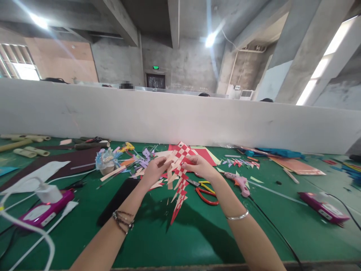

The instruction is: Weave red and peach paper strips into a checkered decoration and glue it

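Head view shows you holding a woven piece [180,171] of red and cream paper strips, lifted a little above the green table [175,233]. In its upper and middle part the checker pattern is already closed and tidy. At the edges and at the lower end many strip ends hang free and pointed, so I judge the weaving is well advanced but the loose ends are not yet finished.

Your left hand [153,170] is closed on the left edge of the piece, the fingers pinching cream strips there. Your right hand [199,165] is closed on its right edge, thumb and fingers pressed on the red squares. Both hands are narrow, only pinching paper.

Just under the piece lie red-handled scissors [205,195], and beside them to the right a pink glue gun [239,182] with a black cord. Behind the piece are red paper sheets [204,154] and small cut scraps. Far left on the table rests a purple device [45,210] with a white charger.
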{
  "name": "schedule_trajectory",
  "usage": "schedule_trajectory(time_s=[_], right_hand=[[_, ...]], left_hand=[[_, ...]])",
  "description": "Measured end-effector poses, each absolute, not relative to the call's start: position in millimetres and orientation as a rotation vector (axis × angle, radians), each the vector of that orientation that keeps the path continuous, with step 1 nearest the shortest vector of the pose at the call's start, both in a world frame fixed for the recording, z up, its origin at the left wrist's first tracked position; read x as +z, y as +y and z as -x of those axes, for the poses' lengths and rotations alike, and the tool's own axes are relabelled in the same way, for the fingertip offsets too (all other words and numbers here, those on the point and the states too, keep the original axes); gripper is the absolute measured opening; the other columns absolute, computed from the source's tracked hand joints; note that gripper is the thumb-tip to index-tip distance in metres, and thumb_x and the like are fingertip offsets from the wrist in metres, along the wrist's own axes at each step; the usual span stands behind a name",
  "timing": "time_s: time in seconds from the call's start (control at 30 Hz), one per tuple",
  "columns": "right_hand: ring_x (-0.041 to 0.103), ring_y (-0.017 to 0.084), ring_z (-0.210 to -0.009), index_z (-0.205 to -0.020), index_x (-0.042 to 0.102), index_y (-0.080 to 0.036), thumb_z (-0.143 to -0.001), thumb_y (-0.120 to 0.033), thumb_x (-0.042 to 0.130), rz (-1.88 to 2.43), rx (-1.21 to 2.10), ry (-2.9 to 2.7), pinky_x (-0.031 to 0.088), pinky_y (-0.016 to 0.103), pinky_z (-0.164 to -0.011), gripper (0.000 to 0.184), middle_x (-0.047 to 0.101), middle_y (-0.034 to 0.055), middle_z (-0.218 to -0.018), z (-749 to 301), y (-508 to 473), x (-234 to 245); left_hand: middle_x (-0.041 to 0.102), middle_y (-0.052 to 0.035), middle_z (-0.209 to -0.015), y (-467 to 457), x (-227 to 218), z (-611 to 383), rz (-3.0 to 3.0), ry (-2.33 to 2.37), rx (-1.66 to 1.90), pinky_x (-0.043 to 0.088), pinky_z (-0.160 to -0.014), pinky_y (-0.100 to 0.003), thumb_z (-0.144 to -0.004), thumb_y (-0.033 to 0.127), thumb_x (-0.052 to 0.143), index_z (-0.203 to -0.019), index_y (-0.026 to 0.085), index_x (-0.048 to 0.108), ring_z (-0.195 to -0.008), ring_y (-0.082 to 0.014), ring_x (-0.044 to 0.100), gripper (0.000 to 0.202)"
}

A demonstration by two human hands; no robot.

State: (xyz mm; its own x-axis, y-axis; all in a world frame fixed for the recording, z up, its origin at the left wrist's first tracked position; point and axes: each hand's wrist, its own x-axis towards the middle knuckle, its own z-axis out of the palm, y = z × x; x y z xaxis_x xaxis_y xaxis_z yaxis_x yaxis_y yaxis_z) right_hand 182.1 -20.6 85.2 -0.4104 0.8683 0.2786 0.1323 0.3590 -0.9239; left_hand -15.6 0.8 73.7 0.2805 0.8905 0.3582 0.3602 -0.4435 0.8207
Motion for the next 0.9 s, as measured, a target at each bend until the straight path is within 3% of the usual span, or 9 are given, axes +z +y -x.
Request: schedule_trajectory(time_s=[0.2,0.37,0.6,0.77,0.9], right_hand=[[0.056,0.013,-0.07,-0.076,0.065,-0.017,-0.071,-0.043,0.064,0.878,1.036,-1.731,0.045,0.027,-0.071,0.026,0.063,0.0002,-0.075,-187.1,-25.3,90.8],[0.058,0.015,-0.072,-0.074,0.065,-0.017,-0.07,-0.044,0.064,0.947,0.97,-1.674,0.046,0.027,-0.068,0.027,0.063,0.0005,-0.073,-194.8,-30.8,94.3],[0.062,0.016,-0.077,-0.082,0.068,-0.02,-0.067,-0.042,0.068,0.859,1.111,-1.546,0.048,0.031,-0.076,0.027,0.068,0.0023,-0.085,-201.2,-39.3,98.7],[0.061,0.017,-0.073,-0.077,0.068,-0.02,-0.068,-0.043,0.067,0.837,1.028,-1.557,0.049,0.031,-0.072,0.025,0.068,0.0028,-0.08,-202.0,-51.8,107.3],[0.06,0.019,-0.073,-0.076,0.068,-0.021,-0.068,-0.048,0.066,0.913,1.006,-1.548,0.05,0.032,-0.067,0.028,0.066,0.004,-0.077,-194.3,-74.7,124.6]], left_hand=[[0.062,-0.0022,-0.07,19.9,65.0,38.3,-1.699,1.138,1.231,0.043,-0.058,-0.024,-0.069,0.054,0.055,-0.083,0.013,0.065,-0.063,-0.0157,0.055,0.045],[0.062,-0.0026,-0.066,33.5,52.7,59.3,-1.621,1.271,1.307,0.042,-0.054,-0.023,-0.066,0.057,0.055,-0.09,0.011,0.066,-0.059,-0.0144,0.052,0.053],[0.048,0.003,-0.048,48.6,30.1,85.5,-1.624,1.471,1.314,0.037,-0.049,-0.024,-0.064,0.06,0.052,-0.083,0.011,0.066,-0.048,-0.0125,0.046,0.055],[0.053,0.0005,-0.05,47.3,32.5,87.5,-1.748,1.579,1.226,0.035,-0.049,-0.025,-0.066,0.057,0.049,-0.073,0.014,0.067,-0.051,-0.0157,0.05,0.047],[0.06,-0.0035,-0.058,46.4,33.0,82.8,-1.898,1.648,1.128,0.04,-0.059,-0.027,-0.064,0.053,0.054,-0.061,0.018,0.065,-0.064,-0.0223,0.057,0.037]])
